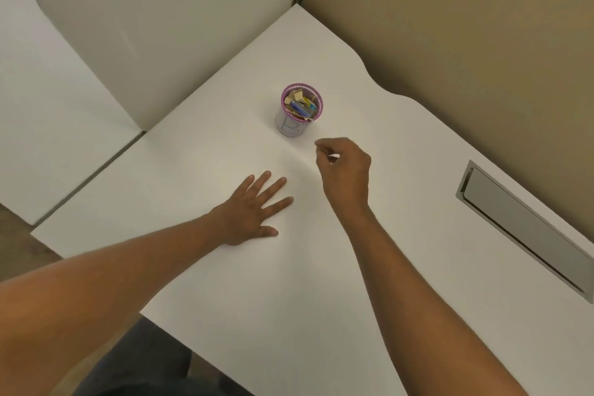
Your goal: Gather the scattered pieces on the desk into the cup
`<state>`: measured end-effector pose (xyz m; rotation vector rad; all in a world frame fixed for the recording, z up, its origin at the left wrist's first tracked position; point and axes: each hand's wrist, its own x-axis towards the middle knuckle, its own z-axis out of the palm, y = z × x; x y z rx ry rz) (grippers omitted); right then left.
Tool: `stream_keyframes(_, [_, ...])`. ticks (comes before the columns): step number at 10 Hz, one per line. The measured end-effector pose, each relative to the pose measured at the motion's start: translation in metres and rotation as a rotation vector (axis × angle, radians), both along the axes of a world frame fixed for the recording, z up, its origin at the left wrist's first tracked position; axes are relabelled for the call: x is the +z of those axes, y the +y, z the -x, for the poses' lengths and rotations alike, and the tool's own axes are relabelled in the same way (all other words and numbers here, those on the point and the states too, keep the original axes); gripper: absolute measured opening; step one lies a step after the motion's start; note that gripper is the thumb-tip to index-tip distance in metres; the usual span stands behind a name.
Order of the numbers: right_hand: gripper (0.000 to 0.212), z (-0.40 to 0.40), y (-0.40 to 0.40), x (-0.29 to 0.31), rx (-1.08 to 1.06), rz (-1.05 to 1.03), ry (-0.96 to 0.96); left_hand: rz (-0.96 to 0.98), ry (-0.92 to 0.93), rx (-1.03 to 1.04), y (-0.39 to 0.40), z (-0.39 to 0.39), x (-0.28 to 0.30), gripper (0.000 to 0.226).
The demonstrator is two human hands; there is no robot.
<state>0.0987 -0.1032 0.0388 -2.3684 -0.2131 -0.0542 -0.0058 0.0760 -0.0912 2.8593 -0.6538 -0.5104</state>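
A small cup (pixel 291 127) with a purple mesh rim and a letter B drawn on its side stands upright on the white desk (pixel 369 267). Inside it lie several pieces (pixel 301 103), tan, blue and yellow. My left hand (pixel 254 210) rests flat on the desk with fingers spread, below and left of the cup. My right hand (pixel 345 167) hovers just right of and below the cup, its fingers curled with thumb and forefinger nearly touching; I cannot see anything held between them. No loose pieces show on the desk surface.
A grey cable-tray flap (pixel 520 228) is set into the desk at the right. A beige partition (pixel 466 26) runs behind the desk, and a white panel (pixel 144 26) stands at the left. The desk's front edge runs diagonally at lower left.
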Motion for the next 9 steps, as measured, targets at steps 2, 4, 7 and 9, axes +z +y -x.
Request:
stream_keyframes(2, [0.017, -0.094, 0.054, 0.010, 0.083, 0.257, -0.076, 0.011, -0.005, 0.005, 0.000, -0.001, -0.003, 0.078])
stream_keyframes(4, [0.018, -0.121, 0.070, -0.003, 0.271, 0.565, 0.004, 0.014, 0.001, 0.021, -0.001, -0.001, -0.006, 0.078])
stream_keyframes(7, [0.026, -0.126, 0.074, 0.018, 0.296, 0.615, 0.166, -0.022, 0.018, 0.003, -0.003, -0.001, 0.000, 0.078])
stream_keyframes(9, [0.022, -0.098, 0.045, 0.047, 0.165, 0.352, 0.092, -0.042, 0.038, -0.006, -0.002, -0.002, 0.007, 0.078])
